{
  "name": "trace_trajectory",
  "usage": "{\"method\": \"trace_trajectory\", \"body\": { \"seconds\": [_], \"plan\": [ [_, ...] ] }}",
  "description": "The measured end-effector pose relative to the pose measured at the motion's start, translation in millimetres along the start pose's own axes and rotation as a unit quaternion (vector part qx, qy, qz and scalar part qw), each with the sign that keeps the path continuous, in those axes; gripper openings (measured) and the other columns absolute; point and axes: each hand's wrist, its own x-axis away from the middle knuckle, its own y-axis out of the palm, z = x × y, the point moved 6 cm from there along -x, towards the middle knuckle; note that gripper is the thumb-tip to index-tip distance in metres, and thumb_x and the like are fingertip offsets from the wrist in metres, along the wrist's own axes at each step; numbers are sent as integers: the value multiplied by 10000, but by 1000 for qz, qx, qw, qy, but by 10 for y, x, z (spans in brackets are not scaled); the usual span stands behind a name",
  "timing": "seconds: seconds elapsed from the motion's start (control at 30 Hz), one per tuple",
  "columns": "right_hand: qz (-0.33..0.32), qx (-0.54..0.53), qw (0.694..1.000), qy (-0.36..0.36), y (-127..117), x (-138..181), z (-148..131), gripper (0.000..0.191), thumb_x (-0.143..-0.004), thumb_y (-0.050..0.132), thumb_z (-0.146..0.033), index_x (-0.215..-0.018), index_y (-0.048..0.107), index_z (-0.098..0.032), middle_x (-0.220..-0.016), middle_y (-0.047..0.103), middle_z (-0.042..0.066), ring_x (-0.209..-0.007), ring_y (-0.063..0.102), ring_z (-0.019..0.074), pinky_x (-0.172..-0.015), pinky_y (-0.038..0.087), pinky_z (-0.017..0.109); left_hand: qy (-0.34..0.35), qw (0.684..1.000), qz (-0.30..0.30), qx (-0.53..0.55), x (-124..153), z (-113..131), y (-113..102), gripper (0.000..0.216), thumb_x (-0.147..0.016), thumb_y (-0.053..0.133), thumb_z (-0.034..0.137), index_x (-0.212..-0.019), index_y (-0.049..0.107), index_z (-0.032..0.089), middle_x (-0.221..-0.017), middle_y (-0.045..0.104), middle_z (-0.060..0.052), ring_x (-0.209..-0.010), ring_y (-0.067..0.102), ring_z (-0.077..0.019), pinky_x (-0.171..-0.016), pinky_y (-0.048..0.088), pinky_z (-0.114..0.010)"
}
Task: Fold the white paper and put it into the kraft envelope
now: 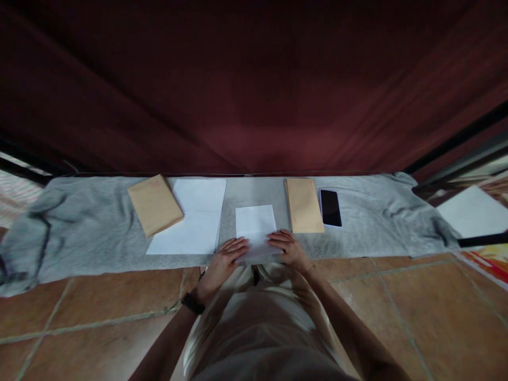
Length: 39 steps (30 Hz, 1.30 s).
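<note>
A small white sheet of paper [255, 222] lies on a grey cloth [99, 227] spread over the floor. My left hand [227, 255] rests flat on the sheet's near left corner, fingers stretched out. My right hand [286, 244] lies flat on its near right corner, fingers apart. Both hands press the paper's near edge, which looks folded or lifted slightly. A dark band sits on my left wrist.
On the cloth lie a larger white sheet [194, 219] with a brown envelope [154, 205] on its left, a second brown envelope [304, 205] and a black phone [330, 207] on the right. A dark red curtain [254, 90] hangs behind. Another white sheet [474, 211] lies far right. Tiled floor surrounds.
</note>
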Motion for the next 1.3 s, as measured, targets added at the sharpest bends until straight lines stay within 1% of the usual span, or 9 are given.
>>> {"method": "trace_trajectory", "body": {
  "seconds": [0.13,0.37,0.43,0.53,0.63,0.77,0.9,1.13,1.3],
  "plan": [
    [51,-29,997,45,-46,-75,41,217,-969,606,-218,-1116,763,-243,-1151,782,67,-1102,713,223,-1031,538,416,-70,990,96,74,-36,-88,-71,264,-998,574,352,-1156,763,259,-1196,774,-62,-1169,695,-231,-1060,551,-458],
    [109,71,978,163,55,-192,120,242,-1048,475,-312,-1022,687,-199,-1007,751,117,-1009,694,269,-956,534,411,-187,953,218,98,-129,-267,-21,342,-953,595,519,-910,762,223,-924,775,-57,-901,712,-238,-867,575,-397],
    [114,81,973,185,86,-227,134,254,-1053,452,-317,-1055,669,-185,-979,751,117,-979,700,272,-935,532,404,-216,942,235,107,-152,-298,-10,332,-947,593,513,-910,739,217,-884,750,-40,-837,692,-214,-803,563,-352],
    [127,89,966,207,95,-276,132,295,-1050,443,-311,-1240,613,-163,-1044,762,123,-1001,708,268,-951,519,389,-236,934,252,87,-206,-304,-29,285,-931,607,481,-876,696,216,-829,702,-19,-768,648,-189,-743,534,-314],
    [140,101,960,219,84,-314,105,401,-1041,439,-288,-1406,515,-139,-1166,752,150,-1037,712,276,-975,509,390,-236,937,256,35,-284,-282,-66,253,-928,606,446,-818,656,224,-812,658,-26,-782,623,-202,-767,524,-329],
    [132,127,952,245,67,-364,68,442,-1037,434,-268,-1449,489,-119,-1235,735,172,-1023,723,291,-961,516,402,-238,943,231,-22,-406,-270,-98,264,-953,556,412,-783,624,222,-882,653,-72,-894,628,-248,-857,523,-384],
    [91,160,940,287,29,-435,43,456,-1042,459,-247,-1485,466,-140,-1238,745,143,-1036,732,252,-964,508,344,-276,941,190,-45,-499,-327,-120,262,-953,557,397,-780,631,215,-908,654,-89,-893,640,-254,-845,525,-381],
    [27,183,926,330,-63,-535,25,457,-1064,484,-281,-1504,468,-161,-1211,760,142,-1021,748,230,-905,524,288,-287,939,184,32,-497,-442,-151,320,-933,604,436,-698,645,223,-805,639,-43,-790,637,-206,-793,533,-343],
    [3,187,919,349,-65,-581,84,452,-1074,468,-308,-1507,466,-176,-1198,765,134,-1012,757,235,-861,536,285,-266,944,181,68,-434,-454,-128,280,-867,673,388,-649,624,218,-913,665,-60,-917,654,-220,-839,540,-344]
  ]
}}
